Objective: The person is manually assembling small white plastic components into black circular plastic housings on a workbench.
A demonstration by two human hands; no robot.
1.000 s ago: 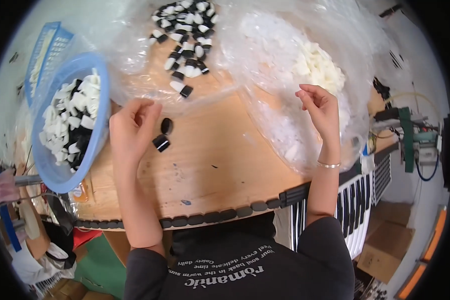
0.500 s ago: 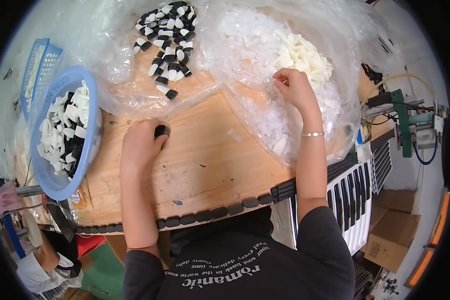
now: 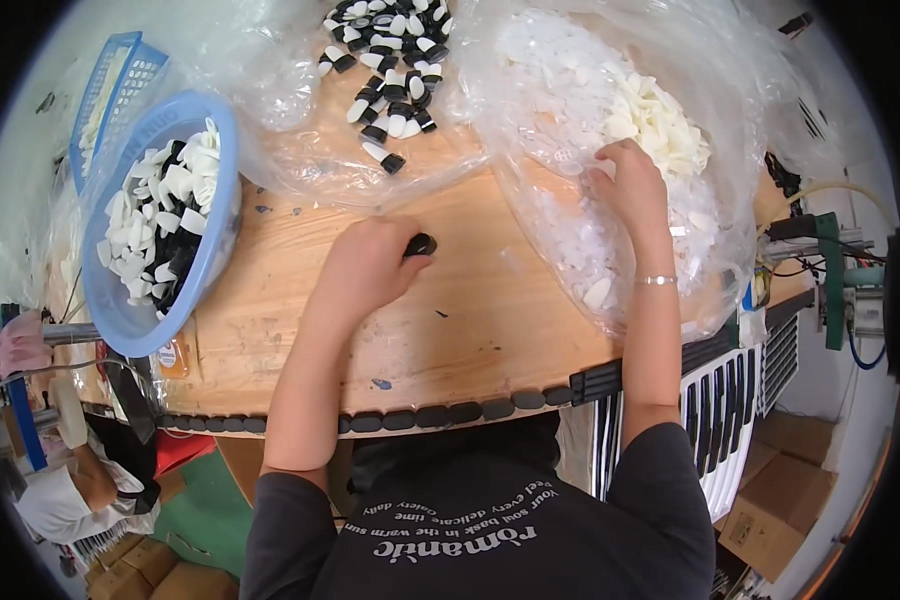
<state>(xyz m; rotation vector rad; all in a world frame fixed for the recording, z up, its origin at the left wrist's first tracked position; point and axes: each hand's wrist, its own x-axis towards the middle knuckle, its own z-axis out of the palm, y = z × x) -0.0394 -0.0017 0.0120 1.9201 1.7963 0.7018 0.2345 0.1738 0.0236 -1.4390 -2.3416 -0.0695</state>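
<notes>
My left hand (image 3: 365, 265) is closed over the wooden tabletop, gripping a small round black cap (image 3: 422, 245) between thumb and fingers. To the right, my right hand (image 3: 632, 190) hovers at the near edge of a heap of cream-white flat pieces (image 3: 660, 125) on clear plastic sheeting. Its fingers are curled towards the thumb; anything between them is too small to make out. Thin translucent white pieces (image 3: 540, 75) lie around that heap. Beyond my left hand is a pile of black caps with white tongue-shaped pieces in them (image 3: 400, 85).
A blue basin (image 3: 225, 215) of white and black pieces stands at left, with a blue perforated basket (image 3: 135, 75) behind it. Black pads (image 3: 450, 413) line the table's near edge. Right are metal fixtures (image 3: 830, 280) and a cardboard box (image 3: 775, 520). Another person's arm (image 3: 92, 475) shows lower left.
The whole view has shifted, so the table and its contents appear further right and higher. My left hand still grips the black cap, and my right hand remains by the cream-white heap.
</notes>
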